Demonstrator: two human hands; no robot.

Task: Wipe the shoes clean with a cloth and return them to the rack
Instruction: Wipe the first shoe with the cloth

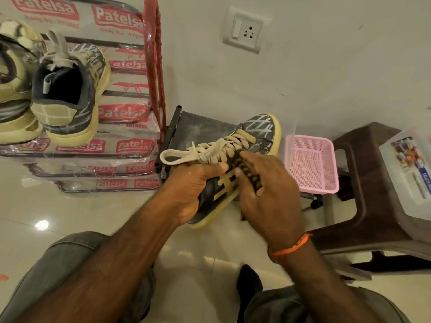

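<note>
A dark sneaker (261, 129) with cream laces, white scribble lines on the toe and a yellowed sole is held in mid-air at the centre, toe pointing away. My left hand (196, 183) grips its heel and side from the left. My right hand (268, 183) presses a dark patterned cloth (247, 169) against the shoe's side below the laces. The matching sneaker (70, 89) stands on the rack (154, 66) at the upper left, heel toward me, beside another yellowish shoe (14, 78) at the left edge.
The rack is wrapped in clear plastic with red "Patelsa" labels. A low black stand (200, 127) sits behind the held shoe. A pink perforated basket (310, 166) and a brown plastic stool (363, 183) carrying a clear box (410, 173) stand at right. Wall socket above.
</note>
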